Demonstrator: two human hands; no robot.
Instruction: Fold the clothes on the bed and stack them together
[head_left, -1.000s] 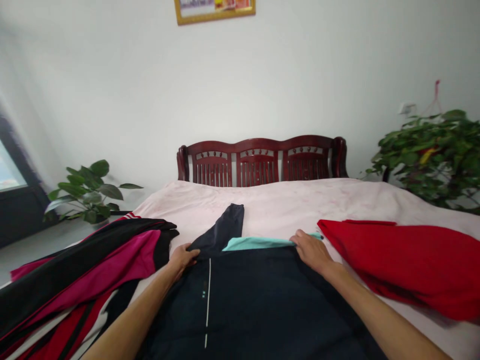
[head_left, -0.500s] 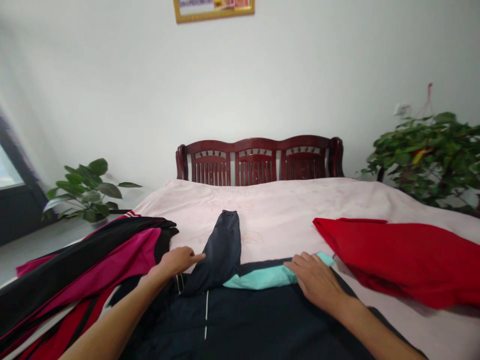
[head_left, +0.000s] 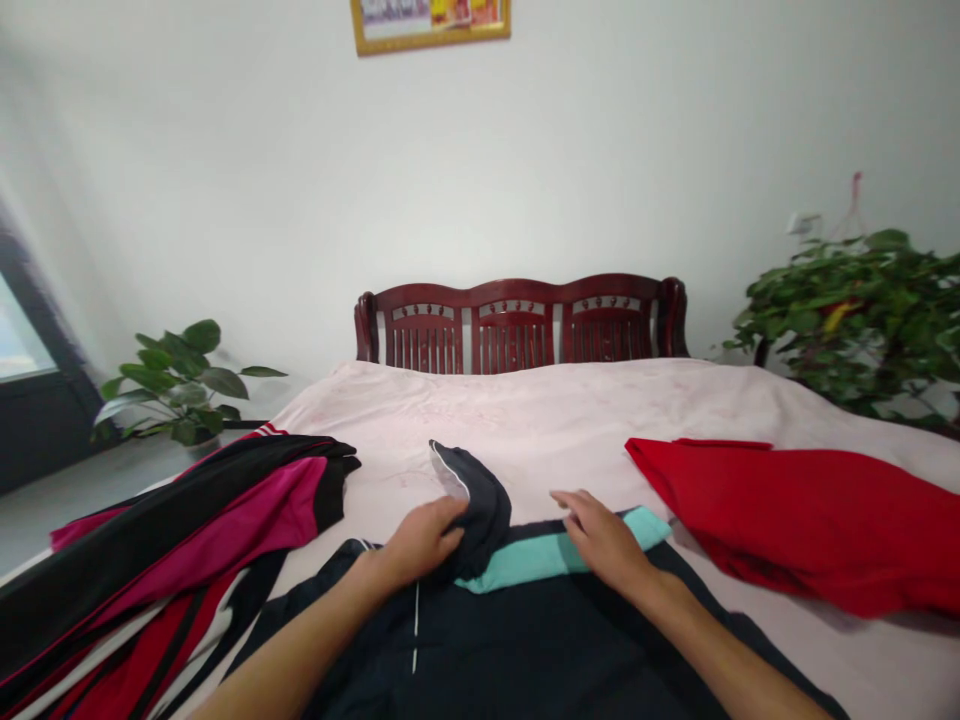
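A dark navy jacket (head_left: pixel 517 650) lies spread on the bed in front of me, with a white line down its left part and a teal band (head_left: pixel 525 558) along its far edge. My left hand (head_left: pixel 427 538) is closed on the jacket's sleeve (head_left: pixel 484 500), which bends over towards the right and shows a white-edged side. Just over the right part of the teal band is my right hand (head_left: pixel 604 535), fingers apart and holding nothing; whether its underside touches the cloth I cannot tell.
Black, magenta and red garments (head_left: pixel 187 560) are heaped at the left. A red garment (head_left: pixel 810 510) lies at the right on the pale pink sheet (head_left: pixel 570 410). Behind stands a dark wooden headboard (head_left: pixel 510 300), with potted plants (head_left: pixel 184 380) on both sides.
My left hand has moved right and taken hold of the sleeve, which has gone from lying straight to bent rightward. My right hand has lifted its fingers off the teal band.
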